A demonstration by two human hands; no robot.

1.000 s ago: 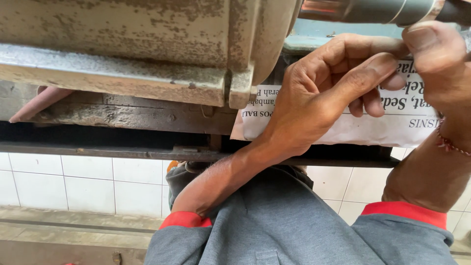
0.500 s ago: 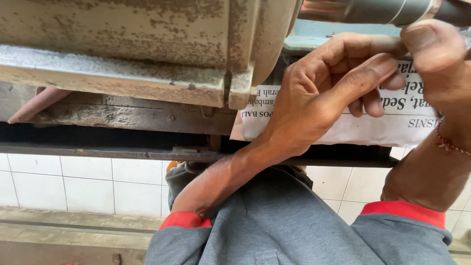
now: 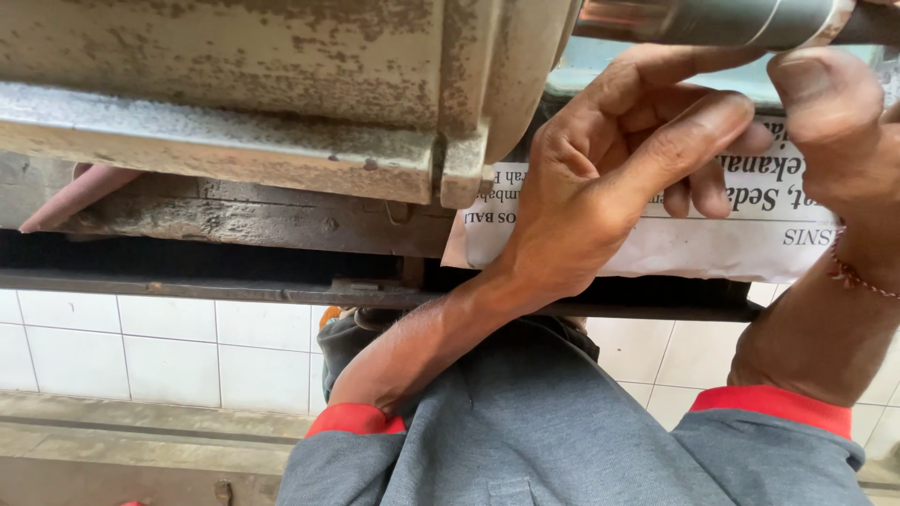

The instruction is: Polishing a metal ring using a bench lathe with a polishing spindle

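Almost nothing has moved since the earlier pictures: both hands are in the same spots, and the view has only slid a tiny bit.

The left hand (image 3: 600, 187) reaches up from below, its fingers (image 3: 694, 141) curled and bent together against the white printed paper sheet (image 3: 712, 244). The paper hangs flat just under the shiny grey metal rod (image 3: 722, 21) at the top edge. The left hand touches the paper, but I cannot tell if it grips it.

The right hand (image 3: 834, 141) is at the far right, its thumb pressed up right under the rod and over the top of the paper. Its other fingers are out of sight, so I cannot tell if it is closed.

To the left sits a big rusty grey metal machine body (image 3: 281, 84). White wall tiles (image 3: 141, 347) show lower down.
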